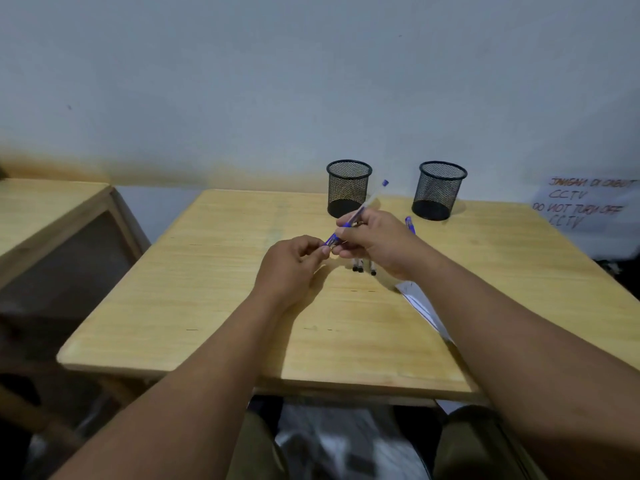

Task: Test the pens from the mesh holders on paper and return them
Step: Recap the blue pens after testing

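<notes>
A blue pen (369,199) with a clear barrel is held tilted above the wooden table (214,271), its blue end pointing up and to the right. My right hand (377,240) grips its barrel. My left hand (294,261) pinches the blue cap end (331,240). Under my right hand lie several black-tipped pens (360,266), and another blue pen (409,225) lies behind my right wrist. Two black mesh holders (348,187) (440,188) stand at the table's back, both looking empty. A sheet of paper (420,306) lies partly hidden under my right forearm.
A second wooden table (52,209) stands to the left with a gap between. A handwritten paper notice (585,202) hangs on the wall at the right. My knees are below the table's front edge.
</notes>
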